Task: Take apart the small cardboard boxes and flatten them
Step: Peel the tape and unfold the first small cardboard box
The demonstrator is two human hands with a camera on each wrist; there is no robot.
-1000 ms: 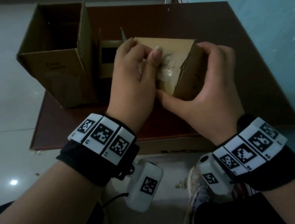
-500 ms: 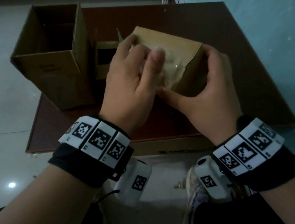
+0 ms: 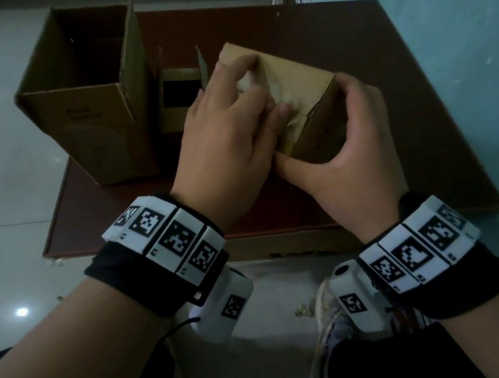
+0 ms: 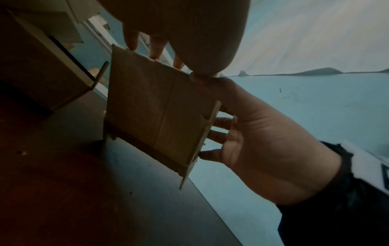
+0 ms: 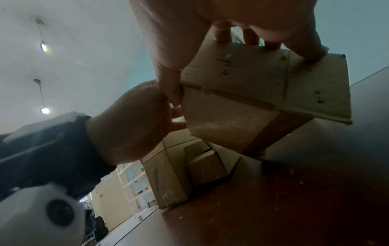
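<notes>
Head view
Small box (image 3: 297,90): tilted above the brown bench (image 3: 411,113), just right of the tall open carton (image 3: 85,117), held between both hands.
Left hand (image 3: 226,139): laid over the box top; fingers (image 3: 236,67) curled at the taped seam, thumb pressed on crumpled clear tape (image 3: 256,84).
Right hand (image 3: 351,151): wrapped round the box's near right end; thumb along the lower edge, fingers curled over the far side.
Second small box (image 3: 182,97): open, wedged between the tall carton and the held box.

Left wrist view
Small box (image 4: 155,113): one lower corner on or close above the bench (image 4: 73,191); which, cannot tell.
Right hand (image 4: 263,141): fingers (image 4: 214,134) spread against the box's end flap.
Left hand (image 4: 185,33): fingertips hooked on the upper edge.

Right wrist view
Small box (image 5: 252,96): right of the tall carton (image 5: 166,179), end flap standing out.
Right hand (image 5: 210,30): fingers curled over the top edge, thumb on the corner.
Left hand (image 5: 130,119): fingers tucked behind the box's side.
</notes>
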